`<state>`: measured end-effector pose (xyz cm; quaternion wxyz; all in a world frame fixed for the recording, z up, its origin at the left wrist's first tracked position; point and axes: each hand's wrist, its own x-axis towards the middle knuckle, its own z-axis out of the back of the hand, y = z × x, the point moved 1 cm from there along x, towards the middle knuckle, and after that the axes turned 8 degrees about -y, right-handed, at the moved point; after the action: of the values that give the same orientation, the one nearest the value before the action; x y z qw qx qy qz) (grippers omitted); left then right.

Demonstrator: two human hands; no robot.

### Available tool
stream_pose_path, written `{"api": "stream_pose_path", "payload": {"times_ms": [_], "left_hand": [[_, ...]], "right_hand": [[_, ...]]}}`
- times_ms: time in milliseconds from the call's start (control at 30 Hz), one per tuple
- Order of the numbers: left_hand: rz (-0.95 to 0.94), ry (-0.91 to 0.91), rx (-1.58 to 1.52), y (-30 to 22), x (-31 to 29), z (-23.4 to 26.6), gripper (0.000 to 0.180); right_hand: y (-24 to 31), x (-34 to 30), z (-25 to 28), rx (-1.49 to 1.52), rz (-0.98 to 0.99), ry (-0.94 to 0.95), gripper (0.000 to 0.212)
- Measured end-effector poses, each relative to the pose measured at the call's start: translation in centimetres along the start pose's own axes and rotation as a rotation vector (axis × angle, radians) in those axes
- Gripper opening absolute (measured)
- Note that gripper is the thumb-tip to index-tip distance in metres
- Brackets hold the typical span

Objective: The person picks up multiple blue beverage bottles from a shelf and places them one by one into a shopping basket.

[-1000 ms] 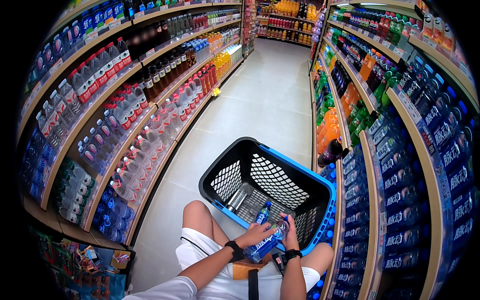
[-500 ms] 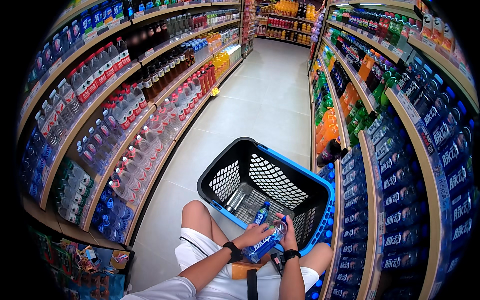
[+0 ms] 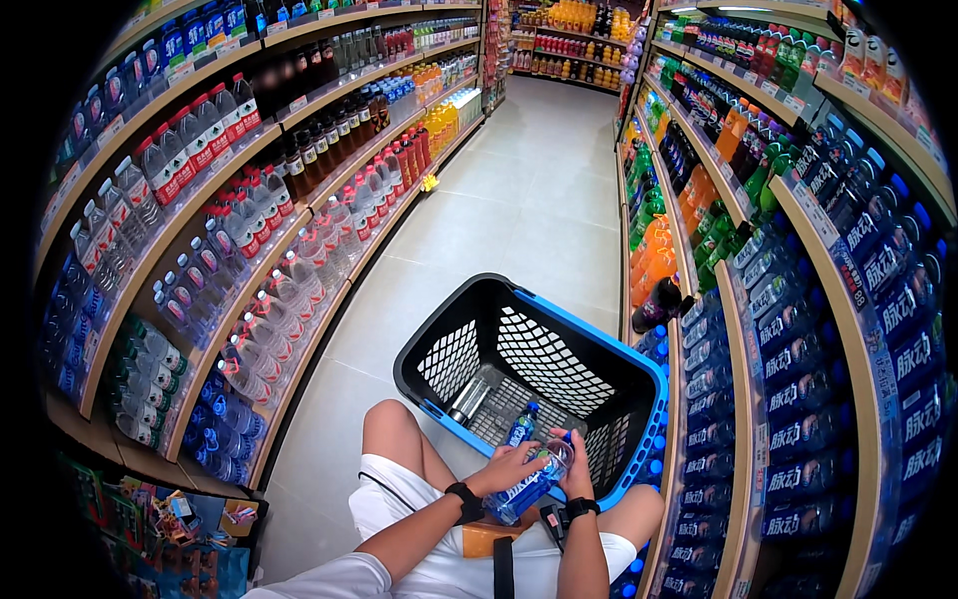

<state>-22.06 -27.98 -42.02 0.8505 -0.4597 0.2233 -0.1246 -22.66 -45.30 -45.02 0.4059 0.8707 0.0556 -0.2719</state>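
Blue-labelled bottle clasped by left hand and right hand, outside the basket; another bottle (already inside) just beyond them.

We see bright, soft light shining off the pale grey tiled floor and glinting on the hand-held clear plastic bottle with a blue label. The black plastic basket with a blue rim is shadowed inside. Wood-edged drinks shelves bow toward black corners; their upper-left edge borders one blurred patch.
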Motion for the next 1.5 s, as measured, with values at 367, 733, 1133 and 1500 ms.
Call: {"api": "stream_pose_path", "payload": {"times_ms": [367, 733, 1133, 1500], "left_hand": [[0.002, 0.030, 0.018, -0.1, 0.0, 0.1, 0.080], [0.020, 0.016, -0.070, 1.6, 0.5, -0.6, 0.099], [0.006, 0.037, -0.031, 0.5, 0.2, -0.3, 0.091], [-0.015, 0.000, 0.015, 0.0, 0.1, -0.2, 0.077]], "right_hand": [[-0.4, 0.1, 0.0, 0.014, 0.090, 0.013, 0.037], [-0.6, 0.8, 0.3, 0.023, 0.042, 0.051, 0.043], [-0.1, 0.3, 0.0, -0.034, 0.030, 0.016, 0.047], [-0.1, 0.6, -0.2, -0.014, 0.034, -0.004, 0.045]]}}
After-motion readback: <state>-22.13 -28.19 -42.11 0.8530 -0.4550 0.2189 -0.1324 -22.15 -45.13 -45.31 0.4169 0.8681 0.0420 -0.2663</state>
